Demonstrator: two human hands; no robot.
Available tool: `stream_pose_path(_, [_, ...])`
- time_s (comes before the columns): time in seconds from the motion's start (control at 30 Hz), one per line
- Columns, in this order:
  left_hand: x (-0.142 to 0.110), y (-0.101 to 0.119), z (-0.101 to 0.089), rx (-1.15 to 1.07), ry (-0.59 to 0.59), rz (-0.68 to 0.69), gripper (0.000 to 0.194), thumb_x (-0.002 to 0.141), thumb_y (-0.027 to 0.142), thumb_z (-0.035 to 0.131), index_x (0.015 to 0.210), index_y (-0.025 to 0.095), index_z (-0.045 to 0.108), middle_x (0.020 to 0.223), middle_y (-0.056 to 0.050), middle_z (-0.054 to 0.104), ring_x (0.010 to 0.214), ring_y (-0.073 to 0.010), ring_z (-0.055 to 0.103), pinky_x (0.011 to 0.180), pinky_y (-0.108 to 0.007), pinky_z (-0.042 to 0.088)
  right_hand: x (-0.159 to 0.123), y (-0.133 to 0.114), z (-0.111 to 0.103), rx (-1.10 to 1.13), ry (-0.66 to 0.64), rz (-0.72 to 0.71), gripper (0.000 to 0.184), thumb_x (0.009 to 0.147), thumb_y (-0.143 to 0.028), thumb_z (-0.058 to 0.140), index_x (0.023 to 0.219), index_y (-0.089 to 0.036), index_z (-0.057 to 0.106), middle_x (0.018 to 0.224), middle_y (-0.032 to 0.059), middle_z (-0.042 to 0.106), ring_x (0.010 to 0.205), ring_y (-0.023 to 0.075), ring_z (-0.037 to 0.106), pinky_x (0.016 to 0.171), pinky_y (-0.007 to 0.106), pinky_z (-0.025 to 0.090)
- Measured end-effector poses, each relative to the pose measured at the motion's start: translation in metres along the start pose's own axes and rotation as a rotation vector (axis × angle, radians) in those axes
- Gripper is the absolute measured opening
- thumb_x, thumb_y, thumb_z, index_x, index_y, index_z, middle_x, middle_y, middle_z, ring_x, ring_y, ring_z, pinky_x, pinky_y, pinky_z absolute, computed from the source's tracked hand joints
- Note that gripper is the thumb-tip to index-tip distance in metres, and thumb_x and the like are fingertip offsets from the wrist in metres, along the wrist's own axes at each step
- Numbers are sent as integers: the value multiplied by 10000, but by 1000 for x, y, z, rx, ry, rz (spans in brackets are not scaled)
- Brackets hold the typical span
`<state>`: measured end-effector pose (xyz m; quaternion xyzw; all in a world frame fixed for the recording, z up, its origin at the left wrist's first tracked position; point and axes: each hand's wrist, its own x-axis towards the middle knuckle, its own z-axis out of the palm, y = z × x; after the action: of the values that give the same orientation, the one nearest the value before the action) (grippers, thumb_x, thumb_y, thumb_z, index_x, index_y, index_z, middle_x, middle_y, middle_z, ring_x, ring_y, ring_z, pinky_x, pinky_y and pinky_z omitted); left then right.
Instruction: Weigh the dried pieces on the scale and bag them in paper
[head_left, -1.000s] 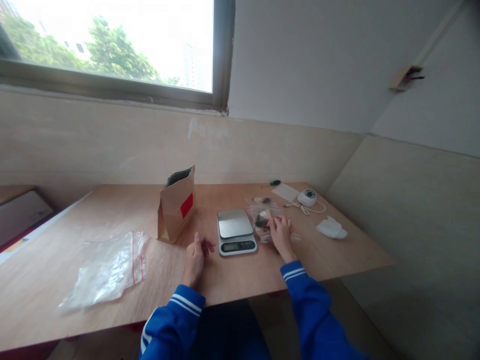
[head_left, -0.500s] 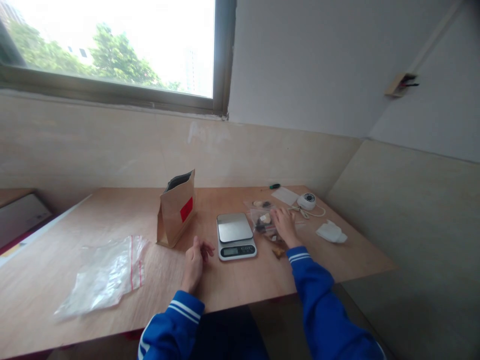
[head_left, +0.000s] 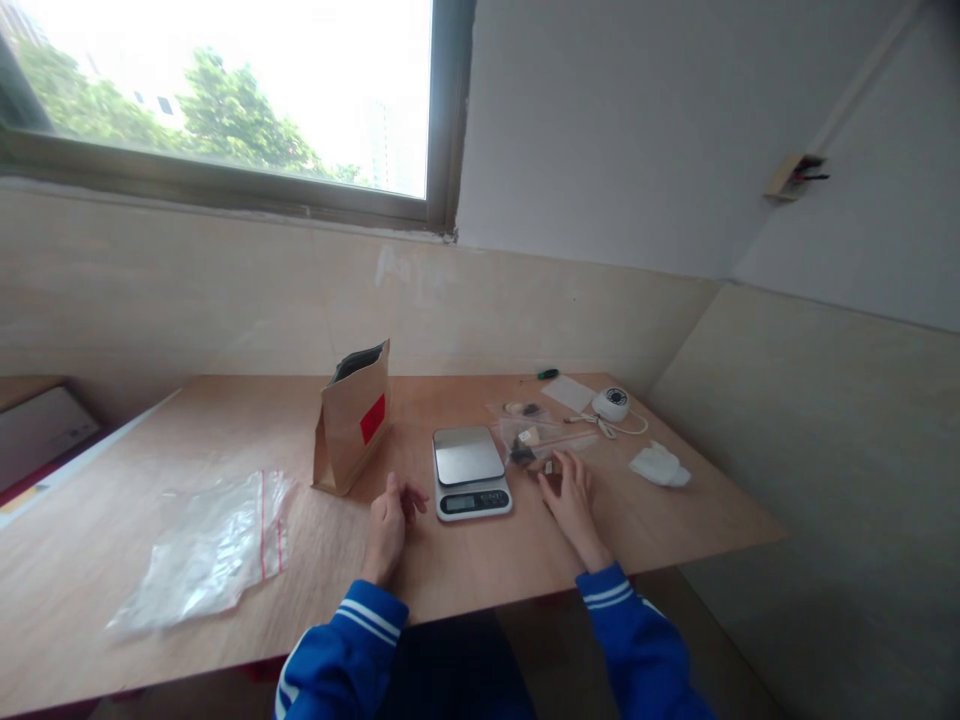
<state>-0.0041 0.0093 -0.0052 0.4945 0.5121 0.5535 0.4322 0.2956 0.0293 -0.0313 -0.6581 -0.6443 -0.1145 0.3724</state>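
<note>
The right hand (head_left: 574, 497) is touching a small bag (head_left: 536, 447) just right of the scale (head_left: 470, 470). The left hand (head_left: 390, 520) is resting left of the scale, fingers curled.

On the tabletop (head_left: 480, 560), the scale (head_left: 471, 471) sits mid-way, the paper bag (head_left: 352, 418) to its left, small pouches (head_left: 534, 440) just right. Plastic bags (head_left: 206, 550) lie toward the left front edge; a round device (head_left: 611, 404) near the far right corner

One scale (head_left: 471, 470), one paper bag (head_left: 352, 418)
</note>
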Motion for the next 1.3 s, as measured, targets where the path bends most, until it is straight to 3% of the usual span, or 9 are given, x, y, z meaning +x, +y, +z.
stream_pose_path(0.27, [0,0,-1,8,16,9,662,864,624,203,620,169,617,521,-31,561,448,-135,451,448,-266,335,28,7,2,148,-185,-74,375,877,-381,423,1159,-199,588,1255,146,557,1181,288,490,970,482,393])
stream_pose_path(0.37, [0,1,-1,8,30,23,663,871,612,200,611,171,621,526,-33,566,452,-134,454,454,-267,346,13,5,-1,112,-244,-104,478,874,-365,424,1324,-206,444,1392,149,431,1298,292,383,1007,504,354])
stream_pose_path(0.5, [-1,5,-1,5,101,44,660,881,591,198,604,175,629,531,-38,577,467,-138,463,473,-273,362,-23,-1,-6,21,-155,-26,642,845,-376,474,1423,-200,257,1478,186,252,1322,360,323,967,562,360])
stream_pose_path(0.67, [-3,7,-1,27,203,61,650,887,570,204,571,177,615,527,-40,582,462,-135,465,487,-278,377,-47,-2,-7,177,-115,11,416,843,-329,450,1231,-183,488,1239,167,509,1148,323,501,919,506,430])
stream_pose_path(0.8, [-3,6,-2,40,208,58,646,891,559,200,567,175,606,521,-42,577,460,-136,466,477,-276,379,-35,-9,-15,353,-192,55,252,832,-281,454,1001,-198,621,981,115,630,929,275,601,830,441,492])
stream_pose_path(0.9, [-2,5,-2,23,194,43,637,890,558,206,576,172,604,520,-42,576,463,-138,467,472,-275,375,-15,-30,-24,490,-270,21,225,825,-297,517,989,-206,642,964,86,642,872,239,616,780,379,506])
stream_pose_path(1.0, [-2,5,-2,3,191,25,637,887,563,208,581,168,603,517,-40,572,462,-135,465,470,-270,369,9,-57,-20,602,-310,-65,236,833,-310,543,1027,-219,642,1008,68,645,923,221,605,817,354,488])
stream_pose_path(1.13, [-2,4,-2,-20,186,1,649,877,581,205,578,160,598,511,-38,566,448,-125,460,460,-260,365,34,-84,5,623,-308,-132,305,848,-347,555,1117,-219,614,1088,73,649,1037,228,572,933,396,437])
stream_pose_path(1.3, [0,1,-3,-83,178,-53,658,862,605,195,586,156,588,499,-38,557,420,-120,444,427,-254,342,25,-86,10,556,-363,-268,329,913,-319,458,1215,-233,557,1263,72,583,1180,216,504,1009,415,406])
